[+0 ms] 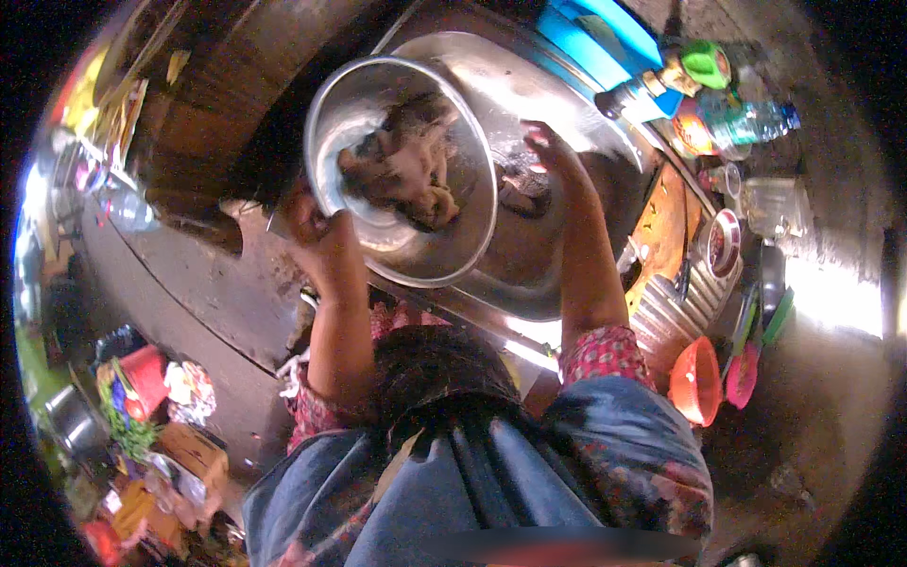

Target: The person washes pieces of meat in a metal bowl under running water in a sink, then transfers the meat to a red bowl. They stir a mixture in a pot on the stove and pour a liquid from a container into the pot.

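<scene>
A round metal bowl [464,248] holds pale and dark brown wet pieces [407,170], perhaps raw meat or fish. My left hand [315,223] grips the bowl's left rim, thumb near the edge and fingers partly hidden. The bowl's mouth faces up towards me, over the left part of a stainless steel sink [489,53]. Over the sink, right of the bowl, is my right hand [545,145], its fingers loosely bent and apart, with nothing visible in them. Just below those fingers, a dark wet piece [523,191] lies in the sink.
Right of the sink are an orange-brown board [655,223], a black-handled knife [684,280], a ribbed drainboard [669,312], a small bowl [723,244] and an orange basket [696,383]. A plastic bottle [755,122] lies beyond. A worktop [205,273] extends left; vegetables [131,425] sit lower left.
</scene>
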